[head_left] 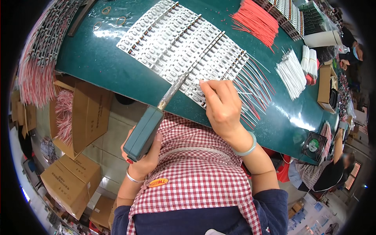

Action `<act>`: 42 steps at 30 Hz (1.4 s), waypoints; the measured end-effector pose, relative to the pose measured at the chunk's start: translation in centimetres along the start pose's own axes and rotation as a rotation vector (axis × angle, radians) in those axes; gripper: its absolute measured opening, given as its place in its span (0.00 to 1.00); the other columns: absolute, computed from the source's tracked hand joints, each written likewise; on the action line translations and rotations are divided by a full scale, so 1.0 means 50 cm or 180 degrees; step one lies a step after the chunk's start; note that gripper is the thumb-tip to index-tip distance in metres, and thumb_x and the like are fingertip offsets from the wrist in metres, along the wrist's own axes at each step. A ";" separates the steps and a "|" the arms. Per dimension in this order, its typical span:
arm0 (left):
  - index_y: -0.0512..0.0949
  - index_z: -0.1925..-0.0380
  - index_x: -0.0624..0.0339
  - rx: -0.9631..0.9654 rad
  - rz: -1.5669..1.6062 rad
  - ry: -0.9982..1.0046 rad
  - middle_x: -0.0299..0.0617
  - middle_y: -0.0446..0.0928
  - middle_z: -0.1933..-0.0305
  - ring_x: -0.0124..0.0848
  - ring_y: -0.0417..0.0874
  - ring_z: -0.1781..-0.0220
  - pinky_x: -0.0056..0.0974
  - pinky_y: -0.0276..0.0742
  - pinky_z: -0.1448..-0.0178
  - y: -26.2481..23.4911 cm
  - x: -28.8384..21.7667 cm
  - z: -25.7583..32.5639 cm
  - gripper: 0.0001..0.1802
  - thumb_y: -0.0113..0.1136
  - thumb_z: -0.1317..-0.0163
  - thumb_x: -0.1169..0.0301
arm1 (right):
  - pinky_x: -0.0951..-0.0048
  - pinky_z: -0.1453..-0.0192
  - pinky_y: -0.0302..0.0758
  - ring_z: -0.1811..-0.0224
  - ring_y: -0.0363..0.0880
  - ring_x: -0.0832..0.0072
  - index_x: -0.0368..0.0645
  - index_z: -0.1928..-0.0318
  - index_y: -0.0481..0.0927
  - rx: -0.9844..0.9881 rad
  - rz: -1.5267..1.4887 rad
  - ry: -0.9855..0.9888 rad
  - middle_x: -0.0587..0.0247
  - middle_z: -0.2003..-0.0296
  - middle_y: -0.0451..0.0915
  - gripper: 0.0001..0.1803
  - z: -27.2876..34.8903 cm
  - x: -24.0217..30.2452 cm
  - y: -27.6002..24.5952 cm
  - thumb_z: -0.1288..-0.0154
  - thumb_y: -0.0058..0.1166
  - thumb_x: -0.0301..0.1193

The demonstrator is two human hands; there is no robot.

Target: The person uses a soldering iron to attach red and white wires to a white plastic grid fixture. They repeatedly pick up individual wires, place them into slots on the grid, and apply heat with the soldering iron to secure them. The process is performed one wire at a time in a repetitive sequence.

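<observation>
My left hand (145, 150) is wrapped round the green body of a soldering gun (143, 133). Its metal barrel slants up and away, and the tip touches or hovers just above a panel of small white circuit boards (172, 51). Close to the right of that tip, my right hand (222, 102) pinches thumb and forefinger together over the panel's near part. A thin white wire seems to be between the fingertips, though they largely hide it. Red and white wires (254, 92) fan out from the panel's right edge, partly behind my right hand.
On the green table (94, 58) lie red wires (256, 21), bundled white wires (291, 74) and rubber bands (120, 20). Wired boards (43, 51) are stacked at the left. A small black fan (314, 145) stands right. Cardboard boxes (72, 180) sit below left; a co-worker (323, 172) is at right.
</observation>
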State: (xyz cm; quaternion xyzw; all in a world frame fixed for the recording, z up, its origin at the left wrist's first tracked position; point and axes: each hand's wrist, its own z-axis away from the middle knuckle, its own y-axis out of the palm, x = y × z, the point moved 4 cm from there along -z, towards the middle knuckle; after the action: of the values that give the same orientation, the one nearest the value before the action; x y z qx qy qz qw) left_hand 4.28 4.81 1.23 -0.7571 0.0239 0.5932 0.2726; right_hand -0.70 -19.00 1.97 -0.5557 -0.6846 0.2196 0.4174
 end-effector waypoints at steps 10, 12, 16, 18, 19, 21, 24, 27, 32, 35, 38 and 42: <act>0.84 0.61 0.71 0.0210 -0.0128 -0.0022 0.50 0.84 0.60 0.39 0.87 0.63 0.36 0.83 0.58 -0.006 -0.012 0.001 0.12 0.70 0.48 0.83 | 0.67 0.64 0.75 0.65 0.77 0.65 0.32 0.56 0.84 0.0114 -0.0008 0.0005 0.59 0.63 0.80 0.17 0.010 0.009 0.009 0.50 0.60 0.20; 0.84 0.61 0.71 0.0261 -0.0173 -0.0023 0.50 0.84 0.60 0.39 0.87 0.63 0.36 0.83 0.58 -0.006 -0.015 -0.001 0.12 0.70 0.48 0.83 | 0.67 0.63 0.75 0.65 0.76 0.65 0.31 0.56 0.84 0.0122 0.0001 0.0013 0.59 0.63 0.79 0.17 0.010 0.010 0.008 0.49 0.60 0.20; 0.83 0.62 0.70 0.0306 -0.0256 0.0041 0.49 0.84 0.60 0.38 0.87 0.63 0.36 0.83 0.58 -0.002 -0.019 -0.006 0.12 0.70 0.48 0.83 | 0.66 0.65 0.76 0.66 0.78 0.64 0.35 0.56 0.85 0.0091 0.0019 0.0085 0.58 0.64 0.81 0.18 0.007 0.011 0.007 0.51 0.64 0.15; 0.83 0.62 0.70 0.0314 -0.0293 0.0032 0.49 0.84 0.61 0.38 0.87 0.64 0.36 0.82 0.59 -0.001 -0.019 -0.005 0.12 0.70 0.48 0.83 | 0.66 0.65 0.76 0.66 0.77 0.64 0.35 0.56 0.85 0.0108 0.0023 0.0100 0.58 0.64 0.81 0.18 0.006 0.013 0.007 0.51 0.64 0.15; 0.83 0.62 0.69 0.0316 -0.0297 0.0013 0.48 0.84 0.61 0.37 0.87 0.64 0.36 0.82 0.60 0.000 -0.018 -0.005 0.12 0.70 0.48 0.83 | 0.66 0.65 0.76 0.66 0.77 0.64 0.35 0.56 0.85 0.0117 0.0026 0.0108 0.58 0.64 0.80 0.18 0.006 0.013 0.007 0.51 0.64 0.15; 0.83 0.62 0.69 0.0332 -0.0342 0.0028 0.48 0.84 0.62 0.37 0.86 0.65 0.35 0.82 0.61 0.001 -0.018 -0.005 0.11 0.70 0.48 0.83 | 0.66 0.65 0.76 0.66 0.77 0.64 0.35 0.56 0.85 0.0119 0.0055 0.0092 0.58 0.65 0.80 0.18 0.006 0.013 0.007 0.51 0.63 0.15; 0.83 0.62 0.69 0.0331 -0.0385 0.0090 0.48 0.83 0.62 0.36 0.86 0.67 0.35 0.81 0.62 0.000 -0.019 -0.007 0.11 0.70 0.47 0.82 | 0.66 0.65 0.76 0.66 0.77 0.64 0.35 0.56 0.85 0.0105 0.0082 0.0088 0.59 0.65 0.80 0.18 0.004 0.014 0.007 0.51 0.63 0.15; 0.84 0.62 0.70 0.0200 -0.0281 0.0093 0.49 0.83 0.63 0.36 0.86 0.67 0.34 0.81 0.63 -0.006 -0.002 0.010 0.11 0.70 0.47 0.82 | 0.66 0.65 0.76 0.66 0.77 0.64 0.35 0.56 0.85 0.0109 0.0083 0.0103 0.59 0.65 0.80 0.17 0.004 0.015 0.007 0.51 0.63 0.15; 0.84 0.59 0.71 0.0037 -0.0150 -0.0124 0.51 0.84 0.62 0.37 0.87 0.65 0.35 0.82 0.61 -0.019 0.008 0.029 0.13 0.70 0.47 0.83 | 0.66 0.64 0.76 0.65 0.77 0.64 0.34 0.57 0.85 0.0133 0.0100 0.0124 0.59 0.64 0.80 0.16 0.006 0.015 0.009 0.50 0.62 0.16; 0.84 0.59 0.72 0.0034 -0.0166 0.0194 0.51 0.84 0.61 0.37 0.88 0.64 0.34 0.83 0.60 -0.016 0.009 0.028 0.15 0.71 0.48 0.84 | 0.67 0.62 0.75 0.64 0.77 0.64 0.33 0.57 0.84 0.0092 0.0061 0.0132 0.59 0.63 0.79 0.15 0.011 0.012 0.011 0.49 0.60 0.19; 0.84 0.58 0.72 0.0016 -0.0116 0.0082 0.51 0.84 0.60 0.37 0.88 0.63 0.34 0.83 0.60 -0.016 0.010 0.031 0.15 0.71 0.49 0.84 | 0.67 0.62 0.75 0.64 0.77 0.64 0.34 0.57 0.85 -0.0012 -0.0072 0.0171 0.60 0.64 0.80 0.15 0.012 0.010 0.011 0.49 0.60 0.19; 0.84 0.59 0.71 0.0018 -0.0148 0.0101 0.50 0.84 0.60 0.36 0.87 0.63 0.34 0.82 0.60 -0.021 0.006 0.031 0.14 0.70 0.49 0.84 | 0.66 0.62 0.75 0.64 0.78 0.65 0.34 0.57 0.85 -0.0033 -0.0183 0.0101 0.60 0.64 0.80 0.15 0.014 0.024 0.001 0.49 0.60 0.18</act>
State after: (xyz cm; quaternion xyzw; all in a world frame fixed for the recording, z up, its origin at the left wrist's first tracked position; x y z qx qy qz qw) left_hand 3.38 6.48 1.15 -0.7660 0.0122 0.5745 0.2881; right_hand -1.28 -17.75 1.92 -0.5414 -0.6948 0.1952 0.4314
